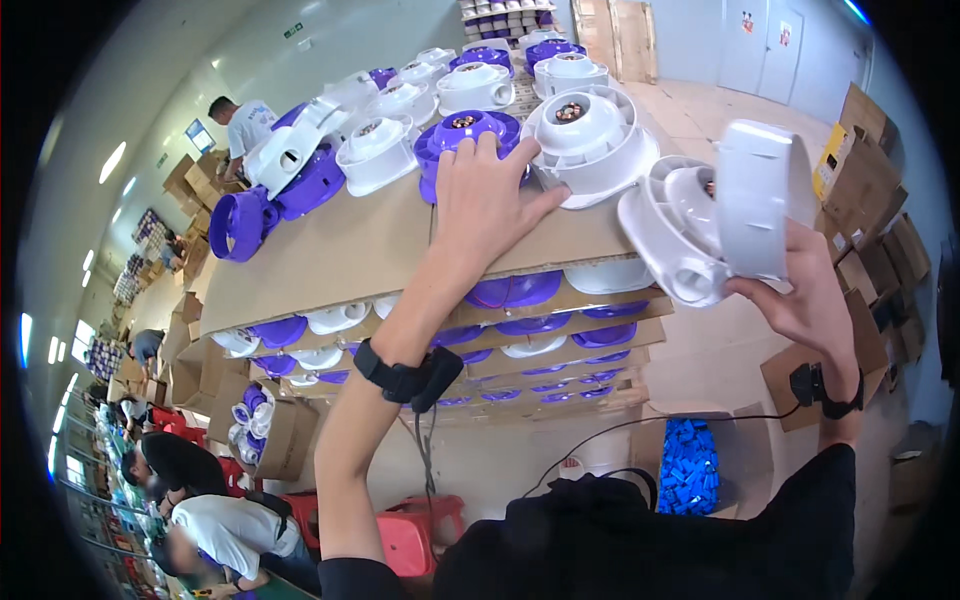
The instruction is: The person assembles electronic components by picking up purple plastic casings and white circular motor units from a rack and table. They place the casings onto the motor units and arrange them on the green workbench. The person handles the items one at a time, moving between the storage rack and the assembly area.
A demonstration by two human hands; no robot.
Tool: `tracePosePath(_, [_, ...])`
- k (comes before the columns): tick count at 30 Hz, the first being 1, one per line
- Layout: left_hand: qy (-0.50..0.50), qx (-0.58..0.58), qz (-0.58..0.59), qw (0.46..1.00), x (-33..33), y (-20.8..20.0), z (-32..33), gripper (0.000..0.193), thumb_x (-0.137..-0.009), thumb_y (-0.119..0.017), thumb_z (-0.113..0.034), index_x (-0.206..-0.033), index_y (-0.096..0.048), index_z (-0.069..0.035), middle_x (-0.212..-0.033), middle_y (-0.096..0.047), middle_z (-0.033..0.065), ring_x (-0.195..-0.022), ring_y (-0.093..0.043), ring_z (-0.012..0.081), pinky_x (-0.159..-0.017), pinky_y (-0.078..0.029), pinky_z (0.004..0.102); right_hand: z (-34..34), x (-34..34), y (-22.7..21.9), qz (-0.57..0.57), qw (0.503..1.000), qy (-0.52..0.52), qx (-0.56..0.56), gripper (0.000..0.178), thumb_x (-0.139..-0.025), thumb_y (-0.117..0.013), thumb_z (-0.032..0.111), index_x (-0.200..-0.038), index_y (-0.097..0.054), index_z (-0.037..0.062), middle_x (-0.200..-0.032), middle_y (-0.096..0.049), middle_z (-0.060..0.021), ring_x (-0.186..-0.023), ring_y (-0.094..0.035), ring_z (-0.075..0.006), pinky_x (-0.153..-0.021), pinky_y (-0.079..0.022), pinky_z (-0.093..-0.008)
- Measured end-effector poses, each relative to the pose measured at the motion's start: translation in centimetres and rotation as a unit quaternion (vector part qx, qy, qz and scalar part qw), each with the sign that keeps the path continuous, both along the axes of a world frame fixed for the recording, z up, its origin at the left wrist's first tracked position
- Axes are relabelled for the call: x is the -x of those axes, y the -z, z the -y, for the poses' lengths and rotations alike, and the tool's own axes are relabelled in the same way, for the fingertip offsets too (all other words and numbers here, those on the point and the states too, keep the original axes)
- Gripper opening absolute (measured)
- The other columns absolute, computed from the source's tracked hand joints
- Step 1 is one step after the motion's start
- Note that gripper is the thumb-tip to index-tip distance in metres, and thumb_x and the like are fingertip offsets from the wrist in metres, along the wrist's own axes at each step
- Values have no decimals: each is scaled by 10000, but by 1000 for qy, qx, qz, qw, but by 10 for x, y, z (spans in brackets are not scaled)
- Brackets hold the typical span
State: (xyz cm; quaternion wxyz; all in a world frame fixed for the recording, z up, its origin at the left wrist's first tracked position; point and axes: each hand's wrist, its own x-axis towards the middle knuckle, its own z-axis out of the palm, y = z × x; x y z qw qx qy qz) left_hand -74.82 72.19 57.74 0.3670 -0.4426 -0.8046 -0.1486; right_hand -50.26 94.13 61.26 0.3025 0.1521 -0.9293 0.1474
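Observation:
At the right of the stack, my right hand (800, 290) grips a white plastic motor housing (672, 225) with a round hole in its side. A broad white curved band (752, 195) stands up beside it within the same grasp; whether the two are joined, I cannot tell. My left hand (483, 205) reaches over the near edge of a purple motor housing (462, 128), fingertips on it and thumb spread to the right. That thumb lies by the base of a white motor housing (588, 135), which shows copper-coloured windings in its middle.
Cardboard sheets (330, 285) separate several layers of white and purple housings. Below right, a carton holds small blue parts (690, 465). Red stools (405, 540) stand below left, near seated people. Cardboard boxes (865, 165) line the right wall. A cable runs from my right wrist strap.

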Motion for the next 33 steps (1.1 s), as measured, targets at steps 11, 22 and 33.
tracePosePath(11, [45, -111, 33, 992, -20, -10, 59, 494, -557, -796, -354, -999, -693, -159, -870, -559, 106, -871, -557, 298, -761, -426, 418, -83, -52, 52, -20, 930, 242, 275, 472, -802, -776, 61, -1207, -548, -21, -1089, -628, -96, -978, -591, -195, -878, -469, -329])
tracePosePath(22, [-3, -263, 30, 964, -139, -24, 286, 519, -530, -795, -426, -907, -705, -81, -844, -664, 142, -835, -635, 311, -727, -492, 391, -11, 33, 98, -10, 956, 148, 254, 402, -837, -729, 98, -1182, -572, -39, -1139, -607, -168, -1031, -591, -265, -903, -469, -378])
tracePosePath(33, [-745, -83, 236, 619, -485, 159, 509, 560, -576, -831, -307, -1079, -658, -132, -976, -526, 142, -955, -529, 331, -838, -403, 477, 190, 129, 112, 84, 989, -40, 112, 350, -838, -722, 118, -1130, -616, -42, -1120, -614, -197, -1028, -606, -314, -894, -472, -418])
